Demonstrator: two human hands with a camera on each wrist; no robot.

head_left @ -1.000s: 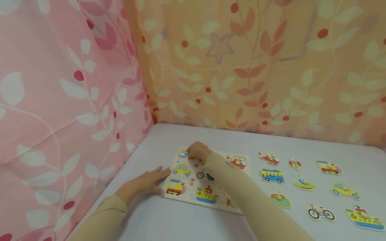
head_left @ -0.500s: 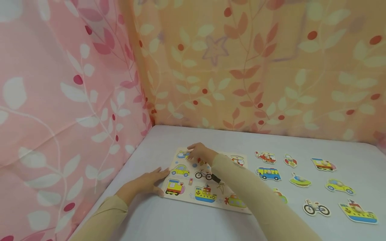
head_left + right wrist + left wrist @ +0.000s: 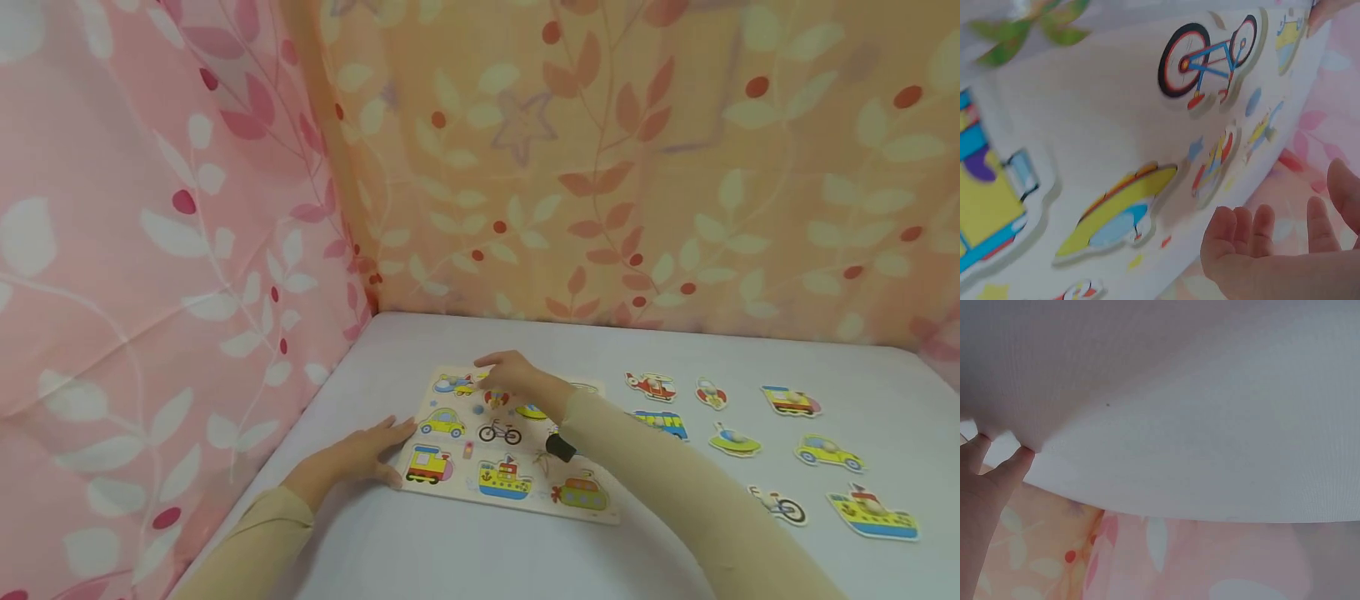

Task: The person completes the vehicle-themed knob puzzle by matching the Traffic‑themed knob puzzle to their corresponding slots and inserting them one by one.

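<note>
The wooden puzzle board [image 3: 463, 482] lies flat on the table, with vehicle pictures in its recesses. My left hand [image 3: 366, 454] rests at the board's left edge, thumb near the lower corner, fingers spread. My right hand [image 3: 516, 375] hovers over the upper part of the board, near the rocket picture [image 3: 496, 398], holding nothing. In the right wrist view its fingers [image 3: 1262, 228] are loosely bent and apart from the board. An airplane [image 3: 452, 385] sits at the upper left corner, apparently with a knob on it. The right forearm hides part of the board's right side.
Right of the board lie several loose knobbed pieces, among them a helicopter [image 3: 651, 386], rocket [image 3: 711, 393], train [image 3: 792, 401], car [image 3: 828, 452], bicycle [image 3: 778, 505] and ship [image 3: 873, 512]. The right sleeve partly covers a bus [image 3: 662, 423]. Patterned curtains [image 3: 480, 167] stand behind and left.
My right hand has lifted off the airplane at the upper left and moved rightward, its fingers straightening. The left hand stays at the board's edge. The head view has shifted slightly.
</note>
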